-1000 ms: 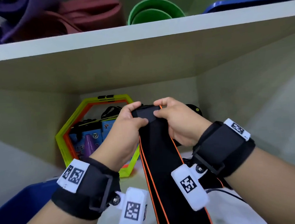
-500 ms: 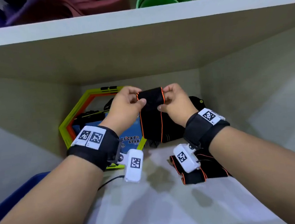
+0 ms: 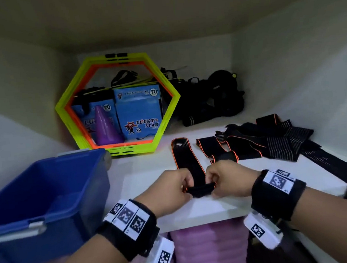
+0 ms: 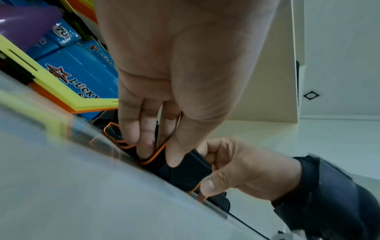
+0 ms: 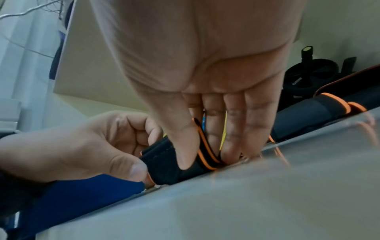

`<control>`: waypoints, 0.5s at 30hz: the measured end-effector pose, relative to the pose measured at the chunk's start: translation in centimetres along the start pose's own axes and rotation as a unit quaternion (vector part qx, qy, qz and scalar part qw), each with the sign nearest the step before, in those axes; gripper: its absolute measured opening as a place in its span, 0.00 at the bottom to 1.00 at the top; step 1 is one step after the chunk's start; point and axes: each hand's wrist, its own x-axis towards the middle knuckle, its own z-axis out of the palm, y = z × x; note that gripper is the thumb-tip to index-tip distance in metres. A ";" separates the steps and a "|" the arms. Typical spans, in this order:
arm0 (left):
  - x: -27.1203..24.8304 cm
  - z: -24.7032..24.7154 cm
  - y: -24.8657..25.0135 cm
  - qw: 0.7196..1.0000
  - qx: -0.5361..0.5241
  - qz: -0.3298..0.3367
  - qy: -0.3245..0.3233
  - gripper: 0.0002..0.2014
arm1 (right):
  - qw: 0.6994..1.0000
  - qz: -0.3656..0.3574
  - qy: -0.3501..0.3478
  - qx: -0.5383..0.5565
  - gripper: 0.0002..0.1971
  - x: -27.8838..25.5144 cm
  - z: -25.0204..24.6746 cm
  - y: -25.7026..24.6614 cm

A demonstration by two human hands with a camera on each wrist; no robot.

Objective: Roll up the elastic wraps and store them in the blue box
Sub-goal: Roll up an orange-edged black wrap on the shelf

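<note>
A black elastic wrap with orange edges [image 3: 186, 157] lies stretched away from me on the white shelf [image 3: 146, 171]. Its near end is curled into a small roll [image 3: 200, 189]. My left hand [image 3: 186, 190] and right hand [image 3: 211, 183] pinch that roll from either side, thumbs in front and fingers behind. The left wrist view shows the left thumb and fingers on the rolled end [image 4: 185, 170]. In the right wrist view the right hand pinches the same roll [image 5: 170, 162]. The blue box [image 3: 48, 194] stands open at my left. Further wraps [image 3: 274, 141] lie loose at the right.
Yellow and orange hexagon rings [image 3: 168, 115] lean at the back, framing blue card packs [image 3: 139, 113] and a purple cone [image 3: 105, 124]. Black gear [image 3: 218, 98] fills the back right corner. Pink mats [image 3: 210, 249] sit under the shelf's front edge.
Both hands came down from holding the wrap up in the air to the shelf's front. The wrap now lies flat on the shelf with its near end curled. My view tilted down.
</note>
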 end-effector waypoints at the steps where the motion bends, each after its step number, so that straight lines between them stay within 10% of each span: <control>1: -0.5 0.3 0.0 1.000 -0.005 0.012 -0.003 0.10 | 1.000 -0.004 0.000 -0.001 0.11 -0.4 0.3 0.1; 15: -6.1 5.0 1.1 0.977 -0.118 -0.074 0.163 0.08 | 0.995 -0.055 0.064 0.057 0.10 -5.1 3.7 2.7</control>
